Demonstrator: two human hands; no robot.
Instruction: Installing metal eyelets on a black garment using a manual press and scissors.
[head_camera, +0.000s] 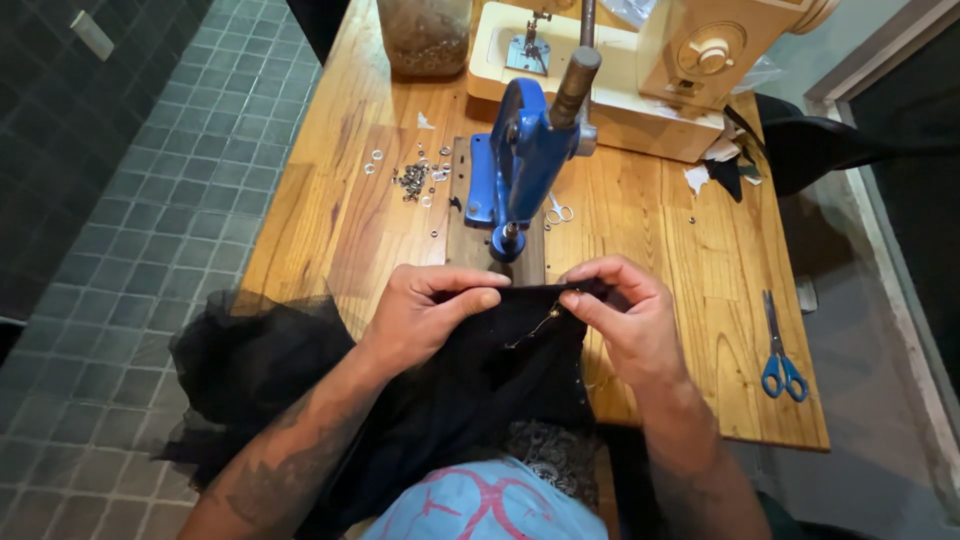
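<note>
**Both hands pinch black fabric at the blue press**

Your left hand (425, 315) has its grip closed on the top edge of the black fabric (480, 380), thumb and fingers pinching the hem flat. Your right hand (625, 315) pinches the same edge a little to the right, fingertips tight together on the cloth near a thin gold-coloured thread or chain (540, 325) lying on it. The fabric sits at the near edge of the wooden worktop (330, 220), stretched between your 2 hands and spilling down toward your lap and off to the left as black tulle (250, 370).

Just beyond the fabric edge stands a blue hand press (520, 160) on a dark base plate, its die tip just above the cloth between your hands. Left of the press lies a scatter of small metal eyelets (410, 180). Behind the press sits a cream sewing machine (620, 70) and a clear jar (425, 35). Blue-handled scissors (780, 350) lie on the worktop well to the right.
</note>
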